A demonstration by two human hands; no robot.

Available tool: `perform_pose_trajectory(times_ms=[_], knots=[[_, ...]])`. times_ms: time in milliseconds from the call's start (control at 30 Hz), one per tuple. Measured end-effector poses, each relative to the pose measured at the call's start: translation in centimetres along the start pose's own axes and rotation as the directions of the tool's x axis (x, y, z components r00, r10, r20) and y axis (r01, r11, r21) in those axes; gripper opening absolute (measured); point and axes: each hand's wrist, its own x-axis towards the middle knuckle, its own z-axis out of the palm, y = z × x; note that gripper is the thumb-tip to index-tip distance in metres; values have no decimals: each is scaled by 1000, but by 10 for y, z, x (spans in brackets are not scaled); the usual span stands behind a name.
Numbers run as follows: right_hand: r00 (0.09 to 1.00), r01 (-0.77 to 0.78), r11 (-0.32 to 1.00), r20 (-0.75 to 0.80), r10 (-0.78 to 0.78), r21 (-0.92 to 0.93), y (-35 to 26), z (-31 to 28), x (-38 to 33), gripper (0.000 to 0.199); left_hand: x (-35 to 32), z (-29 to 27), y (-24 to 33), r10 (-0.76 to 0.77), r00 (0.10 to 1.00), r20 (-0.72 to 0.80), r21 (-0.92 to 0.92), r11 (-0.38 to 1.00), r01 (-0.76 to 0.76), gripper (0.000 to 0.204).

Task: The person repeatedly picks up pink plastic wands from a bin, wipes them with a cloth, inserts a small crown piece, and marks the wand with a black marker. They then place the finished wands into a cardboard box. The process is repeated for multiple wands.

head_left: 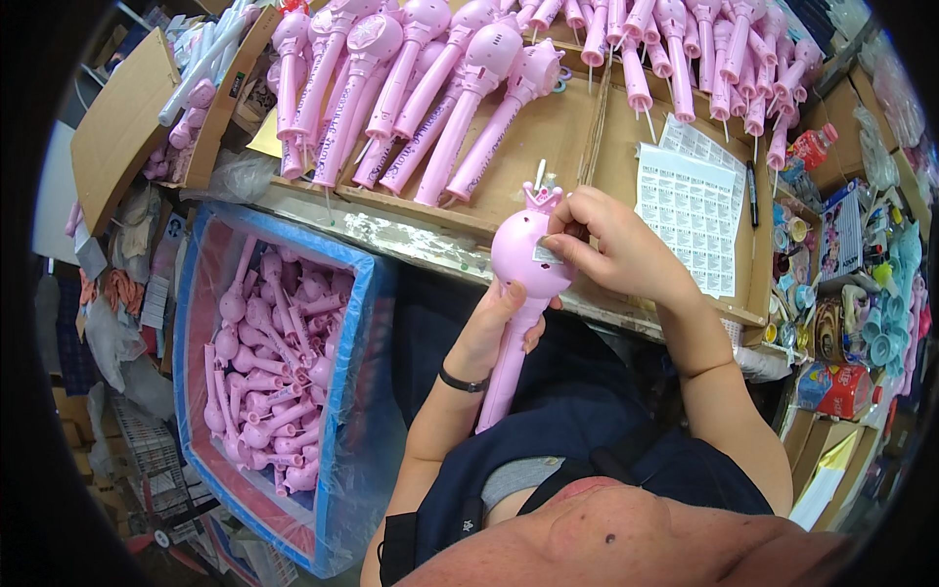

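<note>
A pink toy wand (514, 245) with a round head and a small crown on top is held upright, a little tilted, in front of me. My left hand (487, 328) wraps round it just below the head, fingers closed. Against the side of the head, my right hand (608, 245) pinches a small pale sticker (544, 254), its thumb and fingertips close to the wand's surface. Part of the sticker is hidden by the fingers. To the right of that hand lie sheets of printed labels (688, 220) on cardboard.
Many pink wands (469, 83) lie in shallow cardboard trays (562, 127) along the bench. At left stands a blue-rimmed bin (337, 391) full of wand parts. A black pen (752, 194), a red-capped bottle (814, 147) and cluttered boxes are at right.
</note>
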Motion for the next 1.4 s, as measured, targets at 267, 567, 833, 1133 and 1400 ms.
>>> perform_pose_trajectory(times_ms=[267, 567, 833, 1133, 1400], knots=[[886, -49, 653, -269, 377, 756, 25, 25, 4, 84, -3, -3, 5, 14, 997, 74, -34, 999, -11, 69], [974, -144, 796, -59, 220, 588, 13, 39, 10, 65, 9, 4, 22, 536, 841, -78, 566, 718, -405, 76], [938, 130, 758, -327, 115, 639, 17, 96, -28, 96, 25, 13, 20, 585, 796, -154, 164, 810, -564, 64], [789, -614, 588, 377, 485, 527, 18, 17, -89, 48, 38, -12, 35, 634, 754, -172, 238, 770, -592, 57], [676, -173, 934, -652, 344, 313, 146, -204, 89, 46, 47, -25, -42, 543, 784, 302, 931, -345, -119, 66]])
